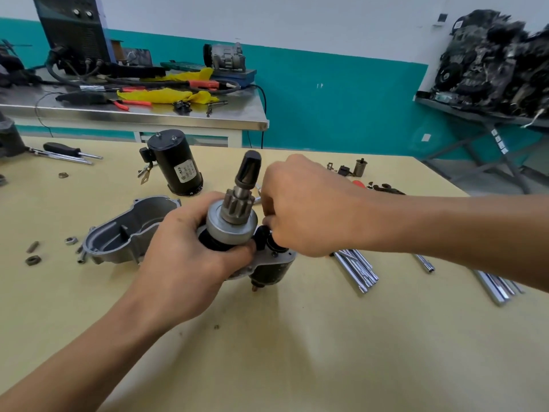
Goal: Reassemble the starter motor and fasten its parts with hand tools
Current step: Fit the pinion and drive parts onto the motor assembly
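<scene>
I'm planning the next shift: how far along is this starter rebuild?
Roughly midway. Done: pinion drive sits on the plate above the solenoid. In hand: left hand grips the drive; right hand pinches a black part beside it. Left: aluminium housing, black motor body and loose nuts lie apart, unfastened.

The left forearm rises from the lower left of the frame. At centre, the left hand wraps fingers and thumb round the starter motor. The right forearm enters from the right edge. The right hand, knuckles up, curls its fingers down beside the motor, tips hidden.
</scene>
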### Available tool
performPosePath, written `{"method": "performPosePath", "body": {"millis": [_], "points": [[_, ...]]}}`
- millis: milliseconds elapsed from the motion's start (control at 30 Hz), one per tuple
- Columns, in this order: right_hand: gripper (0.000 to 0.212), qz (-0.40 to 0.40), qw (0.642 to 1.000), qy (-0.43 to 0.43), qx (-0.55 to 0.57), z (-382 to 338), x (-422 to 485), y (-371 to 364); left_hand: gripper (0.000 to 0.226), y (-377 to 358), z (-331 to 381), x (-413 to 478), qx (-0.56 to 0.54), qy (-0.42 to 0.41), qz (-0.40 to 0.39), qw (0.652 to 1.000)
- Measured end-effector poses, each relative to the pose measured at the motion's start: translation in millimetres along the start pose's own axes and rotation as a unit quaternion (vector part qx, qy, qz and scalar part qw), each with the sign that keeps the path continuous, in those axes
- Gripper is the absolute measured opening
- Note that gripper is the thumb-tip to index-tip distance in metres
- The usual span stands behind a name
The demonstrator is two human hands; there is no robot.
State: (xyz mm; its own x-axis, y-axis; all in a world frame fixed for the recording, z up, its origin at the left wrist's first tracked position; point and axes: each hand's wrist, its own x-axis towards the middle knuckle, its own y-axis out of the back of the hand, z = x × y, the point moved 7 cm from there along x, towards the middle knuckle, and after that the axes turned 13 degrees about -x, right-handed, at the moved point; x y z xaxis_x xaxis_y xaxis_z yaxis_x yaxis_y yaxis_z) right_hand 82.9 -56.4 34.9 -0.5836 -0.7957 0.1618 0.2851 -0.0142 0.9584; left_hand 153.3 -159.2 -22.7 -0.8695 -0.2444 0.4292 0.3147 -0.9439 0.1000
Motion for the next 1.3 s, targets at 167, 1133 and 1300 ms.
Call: {"method": "performPosePath", "body": {"millis": [167, 1133, 1300], "points": [[0.022, -0.014, 0.999, 0.021, 0.031, 5, 4, -3, 0.034, -1, 2, -1, 0.021, -0.006, 0.012, 1.000], [0.019, 0.036, 0.939, 0.342, -0.019, -10, -24, 8, 0.026, 7, -12, 11, -0.035, 0.023, -0.071, 0.997], [0.019, 0.020, 0.936, 0.349, -0.037, -11, -24, 4, 0.027, 8, -13, 11, -0.033, 0.025, -0.076, 0.996]]}}
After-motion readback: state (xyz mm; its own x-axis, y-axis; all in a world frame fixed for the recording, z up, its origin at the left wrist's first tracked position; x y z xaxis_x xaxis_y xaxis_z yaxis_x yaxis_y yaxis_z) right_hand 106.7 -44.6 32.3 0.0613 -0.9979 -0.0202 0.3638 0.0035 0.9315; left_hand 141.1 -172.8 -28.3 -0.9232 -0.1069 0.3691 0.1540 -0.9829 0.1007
